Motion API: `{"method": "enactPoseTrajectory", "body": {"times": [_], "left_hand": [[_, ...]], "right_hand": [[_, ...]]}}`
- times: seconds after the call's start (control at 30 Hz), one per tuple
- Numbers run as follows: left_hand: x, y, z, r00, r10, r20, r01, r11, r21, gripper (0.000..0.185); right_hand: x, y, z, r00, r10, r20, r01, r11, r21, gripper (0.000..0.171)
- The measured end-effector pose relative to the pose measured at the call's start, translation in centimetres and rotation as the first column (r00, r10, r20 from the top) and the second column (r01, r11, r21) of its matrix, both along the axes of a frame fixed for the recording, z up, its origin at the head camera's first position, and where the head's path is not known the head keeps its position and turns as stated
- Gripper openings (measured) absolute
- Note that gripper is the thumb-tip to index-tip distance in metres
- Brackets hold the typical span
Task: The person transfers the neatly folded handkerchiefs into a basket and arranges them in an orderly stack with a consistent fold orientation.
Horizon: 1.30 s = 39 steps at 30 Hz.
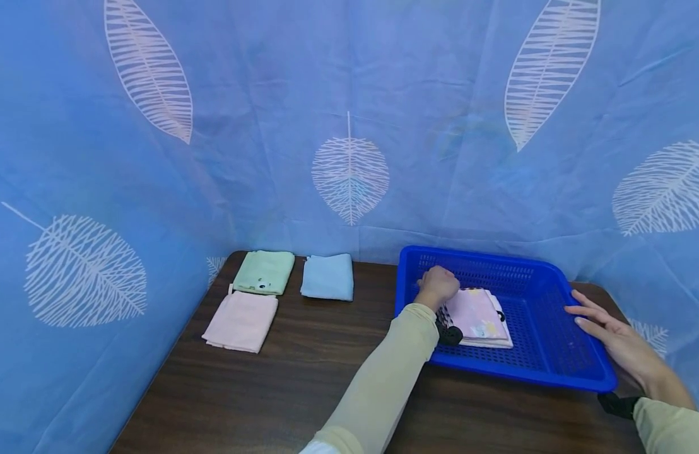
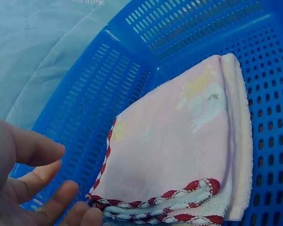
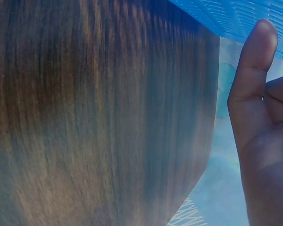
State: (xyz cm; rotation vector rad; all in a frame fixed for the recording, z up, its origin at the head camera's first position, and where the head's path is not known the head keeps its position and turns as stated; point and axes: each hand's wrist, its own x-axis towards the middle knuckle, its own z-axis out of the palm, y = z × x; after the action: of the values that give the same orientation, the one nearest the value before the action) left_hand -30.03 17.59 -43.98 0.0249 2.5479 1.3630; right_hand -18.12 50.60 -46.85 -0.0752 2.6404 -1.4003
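A folded pink cloth point(image 1: 475, 314) with a printed picture and a red-and-white stitched edge lies on a paler folded cloth point(image 2: 240, 136) inside a blue plastic basket point(image 1: 520, 376). My left hand point(image 1: 438, 285) is inside the basket at the left of the stack. Its thumb and fingers point(image 2: 66, 195) are bent and apart near the cloth's stitched corner, with no cloth seen between them. Along the basket's right rim, my right hand point(image 1: 622, 337) rests with extended fingers. The right wrist view shows its thumb point(image 3: 254, 61) raised beside the basket's wall.
On the dark wooden table point(image 1: 304, 378), a folded green cloth point(image 1: 264, 271), a light pink cloth point(image 1: 241, 321) and a light blue cloth point(image 1: 327, 277) lie to the left. A blue curtain point(image 1: 258, 157) with white leaf prints hangs behind and along the sides.
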Motion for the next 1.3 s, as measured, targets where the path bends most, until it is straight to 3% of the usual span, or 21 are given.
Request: {"method": "enactPoseTrajectory", "body": {"times": [0.43, 0.6, 0.8, 1.07, 1.3], "left_hand": [[-0.3, 0.1, 0.7, 0.999, 0.025, 0.021, -0.028, 0.990, 0.137, 0.013], [0.0, -0.1, 1.1, 0.999, 0.006, 0.046, -0.014, 0.985, 0.170, 0.011], [0.1, -0.4, 1.7, 0.999, -0.023, 0.048, 0.012, 0.976, 0.219, 0.010], [0.2, -0.9, 2.8, 0.991, -0.128, 0.027, 0.124, 0.985, 0.116, 0.030], [0.5, -1.4, 3.9, 0.992, -0.119, 0.031, 0.114, 0.983, 0.143, 0.052]], "right_hand": [[0.0, -0.2, 0.3, 1.000, 0.009, -0.005, -0.010, 0.999, -0.039, 0.047], [0.0, -0.1, 0.2, 1.000, -0.001, 0.021, 0.002, 0.999, -0.033, 0.050], [-0.1, 0.0, 0.1, 1.000, 0.009, -0.007, -0.009, 1.000, -0.020, 0.048], [-0.1, 0.0, 0.1, 1.000, 0.008, -0.023, -0.008, 1.000, 0.000, 0.047], [-0.1, 0.0, 0.1, 0.999, 0.006, -0.032, -0.006, 1.000, 0.020, 0.047]]}}
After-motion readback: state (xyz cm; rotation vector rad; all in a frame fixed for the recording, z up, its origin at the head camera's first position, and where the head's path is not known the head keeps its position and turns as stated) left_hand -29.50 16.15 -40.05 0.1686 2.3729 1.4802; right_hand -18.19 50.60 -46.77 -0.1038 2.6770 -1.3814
